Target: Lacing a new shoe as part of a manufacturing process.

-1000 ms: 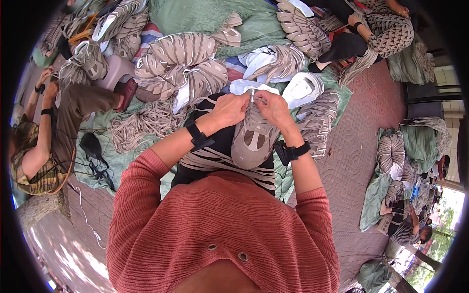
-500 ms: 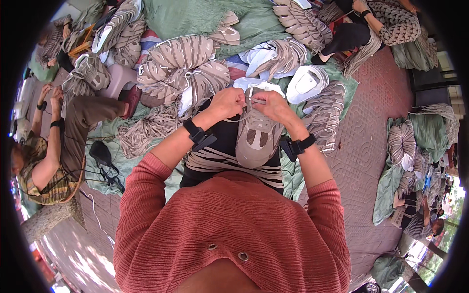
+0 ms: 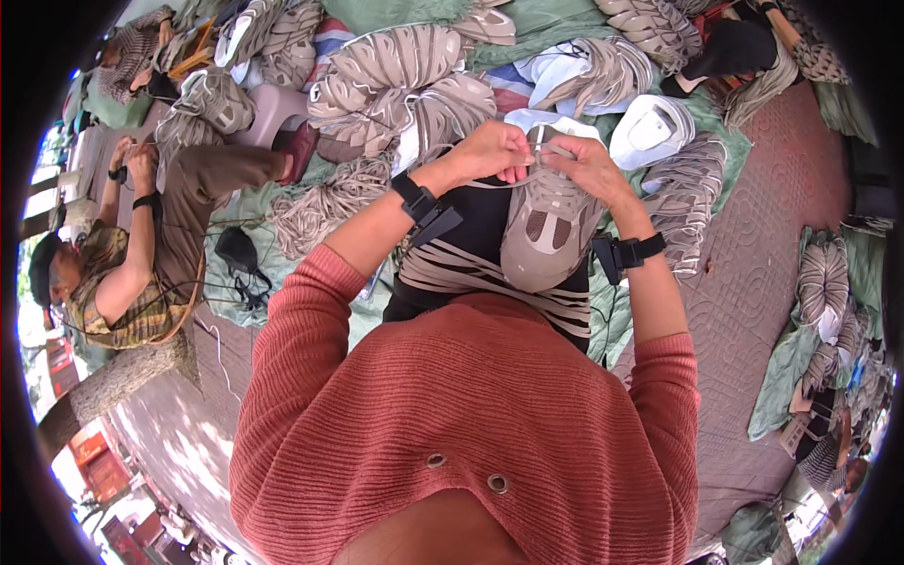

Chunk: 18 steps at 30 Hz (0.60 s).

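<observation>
A taupe sneaker upper [image 3: 539, 256] with mesh panels lies across my lap, its toe toward me. Over its throat, near the white-lined collar, my left hand [image 3: 499, 153] pinches a thin, pale shoelace [image 3: 538, 160]. Just to the right, my right hand [image 3: 586, 168] has thumb and forefinger closed on the same lace, close to the left fingertips. Exactly how the lace passes through the eyelets there is too small to make out. Dark bands with small boxes sit on both my wrists.
Stacked shoe uppers [image 3: 400, 71] and a heap of loose laces [image 3: 315, 218] lie on green sheeting ahead. White-lined uppers [image 3: 650, 132] are at the right. A seated co-worker [image 3: 113, 273] is at the left, beside a black bag [image 3: 237, 250]. More bundles [image 3: 822, 282] lie far right.
The whole scene has shifted right and slightly upward in the picture as the view turned. My hands stay over the shoe's throat, their fingertips slightly farther apart along the lace.
</observation>
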Each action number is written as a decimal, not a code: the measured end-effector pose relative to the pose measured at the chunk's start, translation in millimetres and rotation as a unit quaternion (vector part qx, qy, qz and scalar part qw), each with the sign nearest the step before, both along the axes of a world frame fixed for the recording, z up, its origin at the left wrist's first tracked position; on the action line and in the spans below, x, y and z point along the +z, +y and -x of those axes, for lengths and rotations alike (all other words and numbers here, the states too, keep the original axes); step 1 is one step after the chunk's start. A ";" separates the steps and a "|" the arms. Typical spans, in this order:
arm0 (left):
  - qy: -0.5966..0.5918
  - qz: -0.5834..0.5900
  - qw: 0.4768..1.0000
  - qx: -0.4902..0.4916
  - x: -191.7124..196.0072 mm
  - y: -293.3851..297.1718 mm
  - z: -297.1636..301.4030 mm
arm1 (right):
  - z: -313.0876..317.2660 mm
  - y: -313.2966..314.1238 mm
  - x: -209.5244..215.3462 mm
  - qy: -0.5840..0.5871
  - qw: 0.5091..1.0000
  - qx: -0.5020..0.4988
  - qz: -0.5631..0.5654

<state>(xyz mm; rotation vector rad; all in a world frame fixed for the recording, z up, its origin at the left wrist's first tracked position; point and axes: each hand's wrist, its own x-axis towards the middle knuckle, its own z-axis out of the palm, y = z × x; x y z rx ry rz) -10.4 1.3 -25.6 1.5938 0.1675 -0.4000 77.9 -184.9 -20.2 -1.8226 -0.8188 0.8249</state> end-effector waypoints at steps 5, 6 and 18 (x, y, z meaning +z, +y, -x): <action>-0.017 0.035 0.999 0.027 5.2 2.1 4.4 | 6.5 2.3 -3.7 0.022 0.999 -0.037 0.001; -0.034 0.053 0.997 0.047 7.0 1.4 5.1 | 7.7 2.3 -7.4 0.056 0.995 -0.072 -0.036; -0.293 -0.402 0.856 -0.140 21.5 6.5 20.4 | -10.4 -35.3 1.4 0.373 0.837 -0.232 -0.325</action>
